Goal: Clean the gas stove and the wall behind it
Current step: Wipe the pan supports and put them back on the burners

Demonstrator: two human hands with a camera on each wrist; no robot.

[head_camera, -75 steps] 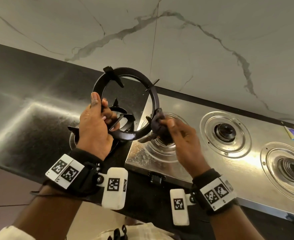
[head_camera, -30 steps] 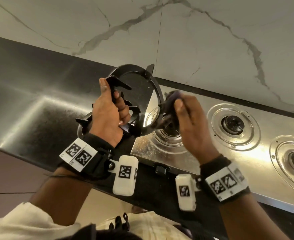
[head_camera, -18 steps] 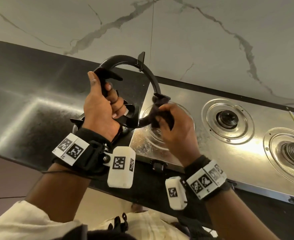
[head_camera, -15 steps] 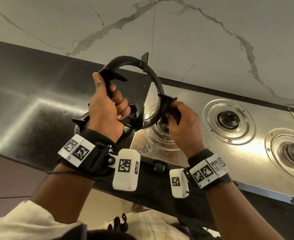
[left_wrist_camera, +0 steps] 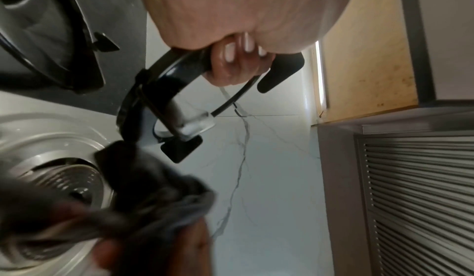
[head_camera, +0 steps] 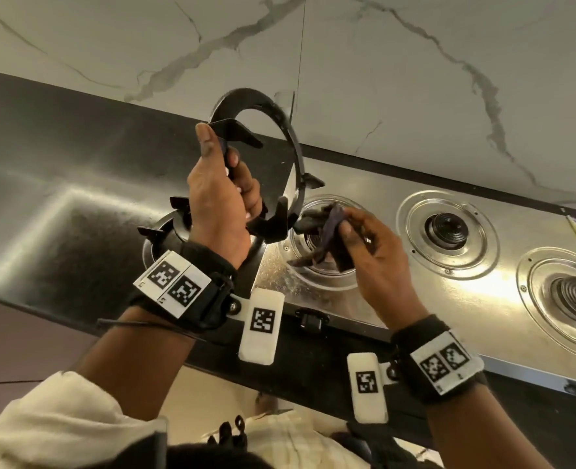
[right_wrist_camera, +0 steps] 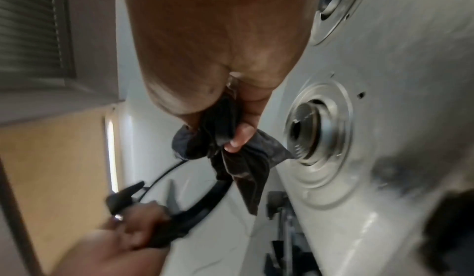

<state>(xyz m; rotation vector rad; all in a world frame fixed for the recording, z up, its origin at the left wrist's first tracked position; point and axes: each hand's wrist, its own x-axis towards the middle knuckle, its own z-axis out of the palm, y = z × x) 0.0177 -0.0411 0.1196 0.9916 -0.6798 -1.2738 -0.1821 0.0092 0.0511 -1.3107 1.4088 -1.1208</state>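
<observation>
My left grip (head_camera: 218, 201) is curled tight round the black pan support (head_camera: 273, 157), holding it on edge in the air. My right grip (head_camera: 364, 245) pinches a dark cloth (head_camera: 327, 231) just beside the ring's lower rim, over the leftmost burner (head_camera: 317, 255) of the gas stove (head_camera: 398, 299). The marble wall (head_camera: 381, 79) rises beyond both grips. I judge the risk is the ring twisting out of my left fingers (left_wrist_camera: 236, 57) if I rub hard, dropping onto the steel top or the second support (head_camera: 164, 228) on the bench (head_camera: 59, 214) under that wrist.
</observation>
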